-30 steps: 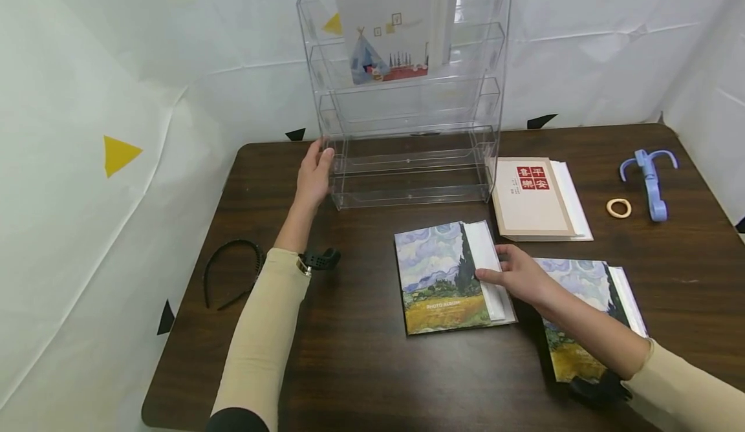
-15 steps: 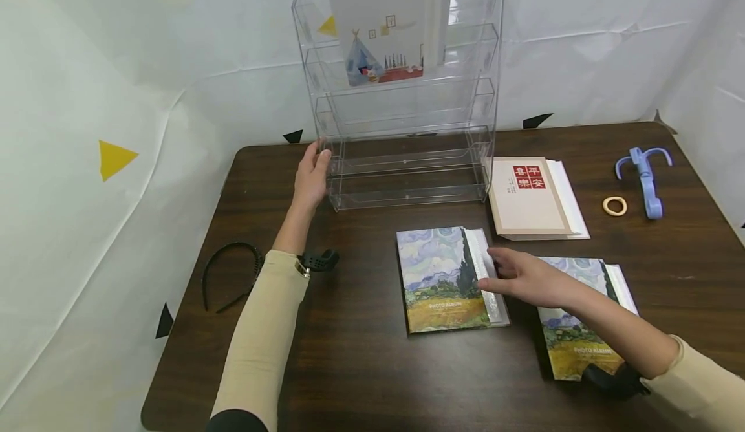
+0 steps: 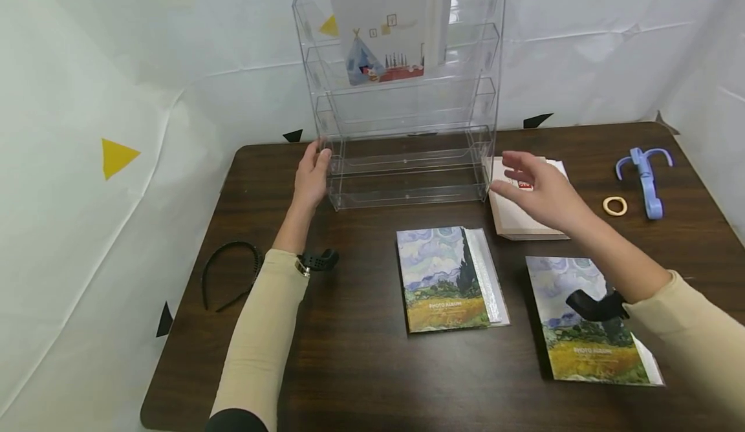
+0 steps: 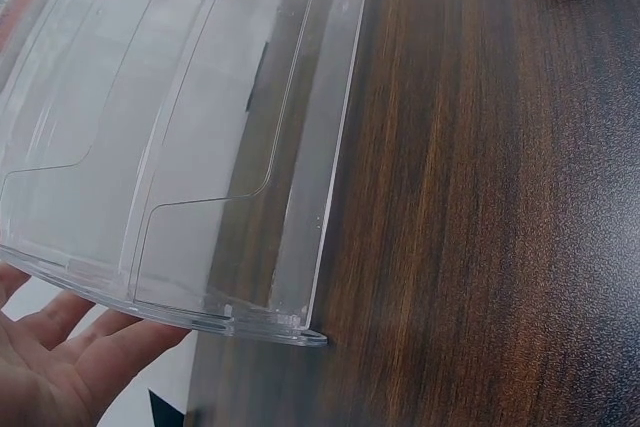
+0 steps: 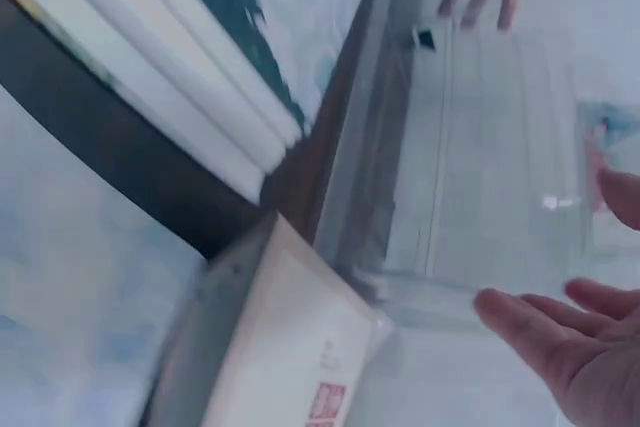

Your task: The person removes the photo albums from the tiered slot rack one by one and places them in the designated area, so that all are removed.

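Observation:
A clear acrylic display rack (image 3: 407, 108) stands at the back of the table, with a white album (image 3: 381, 31) upright in its top tier. My left hand (image 3: 311, 176) touches the rack's left side, fingers fairly straight along the edge; the left wrist view shows them against the side panel. Over the beige album (image 3: 512, 215) with red characters hovers my right hand (image 3: 544, 189), fingers extended, nothing held, near the rack's right side. One painted-landscape photo album (image 3: 439, 283) lies in front of the rack. A second such album (image 3: 588, 354) lies under my right forearm, partly hidden.
At the far right lie a blue forked plastic holder (image 3: 646, 180) and a small tan ring (image 3: 615, 206). A black headband (image 3: 233, 244) lies on the left of the dark wooden table (image 3: 349, 367). White sheeting (image 3: 582, 63) hangs close behind the rack.
My right hand has left the middle landscape album and moved up and right, over the beige album. That middle album shifted slightly earlier. The left hand stays at the rack's side.

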`<state>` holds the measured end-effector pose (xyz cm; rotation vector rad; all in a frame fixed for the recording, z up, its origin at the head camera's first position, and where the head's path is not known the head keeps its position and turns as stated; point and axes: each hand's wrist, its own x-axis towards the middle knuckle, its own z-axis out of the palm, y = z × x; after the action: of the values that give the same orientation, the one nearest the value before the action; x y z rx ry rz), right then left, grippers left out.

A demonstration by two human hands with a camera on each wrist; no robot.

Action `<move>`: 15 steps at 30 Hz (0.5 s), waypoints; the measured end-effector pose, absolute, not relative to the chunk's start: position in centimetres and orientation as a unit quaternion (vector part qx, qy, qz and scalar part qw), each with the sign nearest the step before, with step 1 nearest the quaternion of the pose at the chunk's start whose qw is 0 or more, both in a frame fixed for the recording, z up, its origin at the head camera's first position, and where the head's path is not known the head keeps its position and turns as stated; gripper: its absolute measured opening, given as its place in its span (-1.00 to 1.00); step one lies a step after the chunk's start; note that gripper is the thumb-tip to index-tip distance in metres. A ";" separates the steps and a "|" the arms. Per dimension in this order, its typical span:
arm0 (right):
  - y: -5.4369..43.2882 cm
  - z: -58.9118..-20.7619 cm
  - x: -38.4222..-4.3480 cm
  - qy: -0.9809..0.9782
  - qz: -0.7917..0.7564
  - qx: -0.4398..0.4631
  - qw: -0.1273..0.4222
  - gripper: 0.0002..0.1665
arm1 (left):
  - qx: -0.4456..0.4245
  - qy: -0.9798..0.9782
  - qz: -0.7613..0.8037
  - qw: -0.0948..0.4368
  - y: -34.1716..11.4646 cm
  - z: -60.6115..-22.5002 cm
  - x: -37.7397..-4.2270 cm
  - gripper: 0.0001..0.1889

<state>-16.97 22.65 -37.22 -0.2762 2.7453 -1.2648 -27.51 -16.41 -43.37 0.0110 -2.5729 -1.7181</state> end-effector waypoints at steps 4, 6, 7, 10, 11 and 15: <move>22.3 -37.4 -19.9 0.907 -0.413 -0.074 0.023 -0.08 | 0.003 -0.831 -0.555 0.024 -16.5 -43.3 -27.5 -0.48; 22.0 -37.8 -21.1 0.909 -0.411 -0.066 0.020 -0.06 | 0.000 -0.832 -0.554 0.024 -16.5 -43.3 -27.6 -0.48; 21.8 -38.0 -21.6 0.908 -0.413 -0.063 0.022 -0.05 | -0.003 -0.834 -0.552 0.025 -16.5 -43.3 -27.6 -0.47; 21.3 -38.7 -23.0 0.909 -0.413 -0.058 0.022 -0.08 | -0.013 -0.838 -0.544 0.031 -16.4 -43.4 -27.6 -0.47; 21.1 -38.9 -23.4 0.909 -0.412 -0.058 0.022 -0.09 | -0.016 -0.840 -0.541 0.033 -16.4 -43.4 -27.7 -0.47; 20.5 -39.5 -24.5 0.917 -0.393 -0.054 0.029 -0.20 | -0.015 -0.840 -0.540 0.039 -16.5 -43.4 -27.6 -0.47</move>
<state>-24.52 20.48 -39.47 -0.1669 2.8298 -1.2134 -27.56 -16.51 -43.41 -0.0470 -2.5772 -1.6569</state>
